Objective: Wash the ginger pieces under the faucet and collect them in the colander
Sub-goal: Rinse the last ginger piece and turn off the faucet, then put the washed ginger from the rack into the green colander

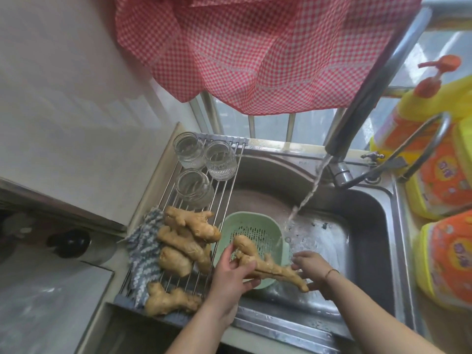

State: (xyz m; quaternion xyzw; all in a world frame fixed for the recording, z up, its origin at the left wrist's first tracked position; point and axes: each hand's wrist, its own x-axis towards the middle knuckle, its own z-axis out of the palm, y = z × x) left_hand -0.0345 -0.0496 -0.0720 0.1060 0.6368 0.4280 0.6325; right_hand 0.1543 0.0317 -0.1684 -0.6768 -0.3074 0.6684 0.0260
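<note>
Both hands on one long ginger piece (268, 264) over the green colander (252, 226) — left hand (229, 274) grips its middle, right hand (310, 270) fingers curl at the tip; water stream (306, 195) falls just beside, so next it needs shifting right under it

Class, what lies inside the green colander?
The colander shows only its slotted base; the ginger piece held by both hands hides its near part.

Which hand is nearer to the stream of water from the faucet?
The right hand. It holds one end of the ginger piece just below where the water stream lands in the sink. The left hand grips the other end, beyond the colander.
</note>
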